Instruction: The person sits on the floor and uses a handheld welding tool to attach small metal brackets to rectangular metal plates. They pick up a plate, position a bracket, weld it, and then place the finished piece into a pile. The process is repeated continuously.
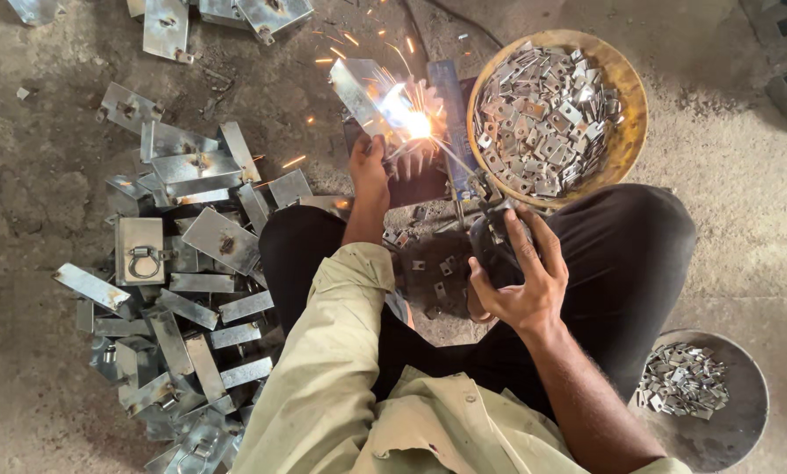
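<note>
right hand (521,272): closed round the black electrode holder (490,246), rod (455,171) running forward from it to the arc (415,123).
left hand (369,167): gripping the edge of the plate (362,92), held tilted just beyond the fingers, at the arc.
doing it well: my read, keep the rod tip short off the joint, brace the left wrist, keep fingers back from the sparks.
outward: floor pile of plates (191,254) left of the left hand; basket (626,96) of clips ahead of the right; grey pan (744,412) behind it.
hidden: glare washes out the joint; block under the plate unclear; pan cut off.
</note>
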